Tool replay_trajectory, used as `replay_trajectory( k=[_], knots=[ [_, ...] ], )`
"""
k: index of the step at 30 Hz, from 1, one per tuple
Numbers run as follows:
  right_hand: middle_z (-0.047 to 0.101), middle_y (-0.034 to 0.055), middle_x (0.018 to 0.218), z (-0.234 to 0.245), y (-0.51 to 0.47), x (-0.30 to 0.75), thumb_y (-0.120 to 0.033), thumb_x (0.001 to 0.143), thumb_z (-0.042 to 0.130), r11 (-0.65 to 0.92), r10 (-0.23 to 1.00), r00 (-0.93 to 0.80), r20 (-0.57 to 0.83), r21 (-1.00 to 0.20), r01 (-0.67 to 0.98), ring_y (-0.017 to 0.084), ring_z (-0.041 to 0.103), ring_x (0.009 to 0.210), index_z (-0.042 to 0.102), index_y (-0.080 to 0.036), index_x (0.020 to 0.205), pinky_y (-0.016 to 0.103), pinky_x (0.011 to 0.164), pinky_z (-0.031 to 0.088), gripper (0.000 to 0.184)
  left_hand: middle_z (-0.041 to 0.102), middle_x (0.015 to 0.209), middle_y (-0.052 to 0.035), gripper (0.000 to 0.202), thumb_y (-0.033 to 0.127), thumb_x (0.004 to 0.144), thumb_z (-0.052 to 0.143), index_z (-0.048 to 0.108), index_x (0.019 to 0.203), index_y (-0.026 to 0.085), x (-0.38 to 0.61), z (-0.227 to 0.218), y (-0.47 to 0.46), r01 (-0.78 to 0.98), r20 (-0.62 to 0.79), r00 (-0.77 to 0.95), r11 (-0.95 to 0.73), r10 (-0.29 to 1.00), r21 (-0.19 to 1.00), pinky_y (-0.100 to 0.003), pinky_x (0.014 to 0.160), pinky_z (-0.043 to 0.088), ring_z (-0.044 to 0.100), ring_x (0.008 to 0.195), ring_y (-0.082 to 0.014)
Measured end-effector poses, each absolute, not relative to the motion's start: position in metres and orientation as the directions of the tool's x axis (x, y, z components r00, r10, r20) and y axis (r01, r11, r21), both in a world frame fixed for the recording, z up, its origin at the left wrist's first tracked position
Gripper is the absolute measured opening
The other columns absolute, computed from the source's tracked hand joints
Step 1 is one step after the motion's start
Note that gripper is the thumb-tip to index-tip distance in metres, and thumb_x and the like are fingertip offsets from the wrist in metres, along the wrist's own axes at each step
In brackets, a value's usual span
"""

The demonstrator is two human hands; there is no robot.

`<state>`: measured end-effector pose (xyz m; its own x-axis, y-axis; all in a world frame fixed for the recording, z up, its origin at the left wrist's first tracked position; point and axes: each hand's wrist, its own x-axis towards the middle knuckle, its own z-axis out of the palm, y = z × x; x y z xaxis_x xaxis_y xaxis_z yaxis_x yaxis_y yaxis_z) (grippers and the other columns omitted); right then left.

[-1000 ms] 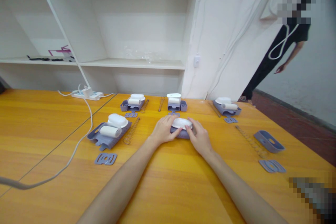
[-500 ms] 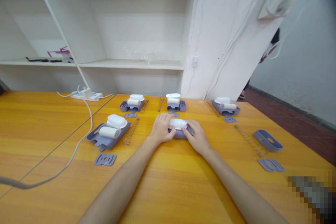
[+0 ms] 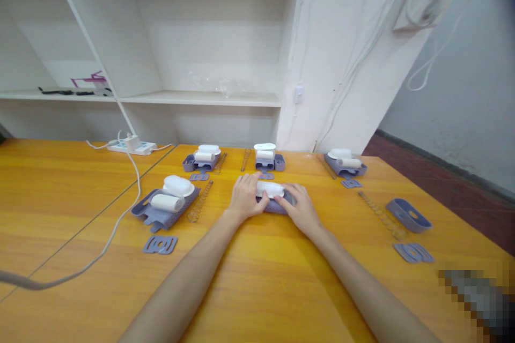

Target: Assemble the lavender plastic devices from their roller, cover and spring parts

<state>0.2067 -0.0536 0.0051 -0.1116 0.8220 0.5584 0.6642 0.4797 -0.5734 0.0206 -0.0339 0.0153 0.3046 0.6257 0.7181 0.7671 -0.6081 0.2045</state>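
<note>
In the middle of the table, both hands are closed on a white brush head (image 3: 270, 189), an oval piece with a bristly, ridged face. Under it lies a grey-purple plastic housing (image 3: 275, 206), partly covered by my fingers. My left hand (image 3: 246, 196) grips the brush head's left end, thumb along the near side. On the opposite end sits my right hand (image 3: 300, 204), its thumb pressed against the near edge. Whether the brush head is seated in the housing I cannot tell. Just behind my hands lies a flat slotted grey plate (image 3: 266, 176).
Similar part sets (image 3: 164, 203) of housings, white ovals and rollers stand left and along the back. Coil springs (image 3: 382, 215) and slotted plates (image 3: 413, 252) lie about. An open grey shell (image 3: 409, 215) is at right. A cable (image 3: 116, 230) crosses the left side from a power strip (image 3: 132, 145).
The brush head has shifted slightly left between my hands, which stay nearly in place. A person partly visible behind the wall at right has gone out of view.
</note>
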Motion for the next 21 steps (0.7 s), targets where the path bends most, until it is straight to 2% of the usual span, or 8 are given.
replay_trajectory(
  k=[6, 12, 17, 21],
  knots=[
    [0.061, 0.0065, 0.102, 0.0017, -0.0522, 0.2048, -0.046, 0.076, 0.059, 0.441, 0.839, -0.081, 0.538, -0.586, 0.68, 0.024, 0.053, 0.097, 0.062, -0.023, 0.103, 0.039, 0.087, 0.042, 0.035, 0.058, 0.104, -0.0117, 0.043, 0.034, 0.078, 0.048, 0.044, 0.116, 0.013, 0.0217, 0.0144, -0.0333, 0.791, 0.713, 0.307, -0.586, 0.63, 0.177, -0.04, 0.08, 0.041, 0.053, 0.092, -0.0263],
    [0.059, 0.0067, 0.108, 0.0029, -0.056, 0.2043, -0.048, 0.074, 0.061, 0.458, 0.839, -0.122, 0.53, -0.569, 0.683, 0.025, 0.052, 0.1, 0.057, -0.027, 0.115, 0.041, 0.088, 0.042, 0.046, 0.059, 0.102, -0.0118, 0.041, 0.033, 0.08, 0.046, 0.045, 0.115, 0.012, 0.0216, 0.0142, -0.0326, 0.773, 0.708, 0.339, -0.612, 0.62, 0.166, -0.039, 0.081, 0.041, 0.052, 0.092, -0.0252],
    [0.06, 0.0058, 0.104, 0.0006, -0.0532, 0.2063, -0.043, 0.075, 0.061, 0.477, 0.836, -0.097, 0.54, -0.629, 0.614, 0.023, 0.052, 0.1, 0.062, -0.024, 0.103, 0.039, 0.091, 0.041, 0.034, 0.059, 0.099, -0.0116, 0.038, 0.033, 0.082, 0.045, 0.046, 0.114, 0.012, 0.0215, 0.0145, -0.0328, 0.743, 0.699, 0.378, -0.649, 0.607, 0.162, -0.038, 0.081, 0.042, 0.053, 0.091, -0.0243],
    [0.06, 0.0054, 0.102, -0.0002, -0.0519, 0.2073, -0.045, 0.072, 0.064, 0.465, 0.852, -0.085, 0.516, -0.671, 0.578, 0.022, 0.054, 0.098, 0.062, -0.023, 0.101, 0.038, 0.09, 0.041, 0.037, 0.058, 0.099, -0.0113, 0.039, 0.035, 0.083, 0.045, 0.045, 0.115, 0.012, 0.0212, 0.0151, -0.0331, 0.71, 0.69, 0.408, -0.683, 0.598, 0.173, -0.037, 0.082, 0.043, 0.053, 0.092, -0.0237]
  ],
)
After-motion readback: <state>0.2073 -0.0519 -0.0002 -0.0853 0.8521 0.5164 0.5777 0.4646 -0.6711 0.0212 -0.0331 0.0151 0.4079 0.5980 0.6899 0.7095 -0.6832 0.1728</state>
